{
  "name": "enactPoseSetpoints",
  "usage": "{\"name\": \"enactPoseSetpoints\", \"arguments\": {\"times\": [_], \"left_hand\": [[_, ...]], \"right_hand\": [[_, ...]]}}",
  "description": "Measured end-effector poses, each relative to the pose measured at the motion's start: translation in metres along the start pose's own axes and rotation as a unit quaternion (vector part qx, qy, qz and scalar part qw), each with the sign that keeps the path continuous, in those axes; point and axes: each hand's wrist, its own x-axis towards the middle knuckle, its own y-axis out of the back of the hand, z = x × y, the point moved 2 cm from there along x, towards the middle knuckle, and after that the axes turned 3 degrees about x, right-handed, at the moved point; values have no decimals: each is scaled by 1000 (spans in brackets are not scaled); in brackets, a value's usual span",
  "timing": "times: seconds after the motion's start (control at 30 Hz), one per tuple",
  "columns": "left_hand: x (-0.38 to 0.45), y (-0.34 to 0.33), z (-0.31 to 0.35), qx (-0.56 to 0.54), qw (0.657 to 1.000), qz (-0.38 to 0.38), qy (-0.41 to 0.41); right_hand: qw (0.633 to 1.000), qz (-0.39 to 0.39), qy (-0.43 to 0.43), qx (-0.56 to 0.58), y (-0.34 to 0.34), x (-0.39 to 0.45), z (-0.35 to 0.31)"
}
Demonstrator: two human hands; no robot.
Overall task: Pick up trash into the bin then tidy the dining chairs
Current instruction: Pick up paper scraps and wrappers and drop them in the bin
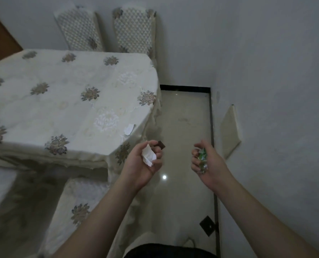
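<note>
White crumpled paper (148, 155) sits in the curled fingers (159, 154) of the left hand (145, 162), and a small dark brown scrap (161, 144) is pinched at the tips of that same hand. Over on the other side, the fingers (195, 158) of the right hand (208, 164) are wrapped round a green, shiny wrapper (202, 159), crumpled up in the palm. Both hands are palm-up over the glossy floor (184, 127), near the corner of the bench (52, 101).

Another white scrap of paper (129, 129) lies on the bench close to that corner, on the pale flowered cloth that hangs down over the edge. 2 chairs (134, 30) with patterned covers stand at the far side of the bench against the wall. A 3rd chair seat (76, 207) in the same flowered fabric is just below the left forearm, next to the bench. A dark square piece (208, 225) lies on the floor by the right wall. It's pretty dim in here, so the wrapper's print is unreadable.
</note>
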Motion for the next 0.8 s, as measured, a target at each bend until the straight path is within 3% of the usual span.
{"name": "enactPoseSetpoints", "arguments": {"times": [0.33,0.47,0.53,0.67,0.73,0.8], "left_hand": [[97,75,78,-9,994,90,-55],[139,99,107,160,966,193,-64],[160,109,118,319,918,221,-84],[199,123,123,627,730,229,-148],[216,128,120,716,651,208,-143],[232,135,115,760,606,189,-135]], "right_hand": [[994,-12,-64,-90,-82,118,16],[991,1,-70,-114,-110,154,11],[991,8,-60,-118,-123,170,8],[991,24,-59,-115,-134,198,9],[992,31,-67,-107,-135,210,11],[991,39,-70,-105,-134,222,8]]}}
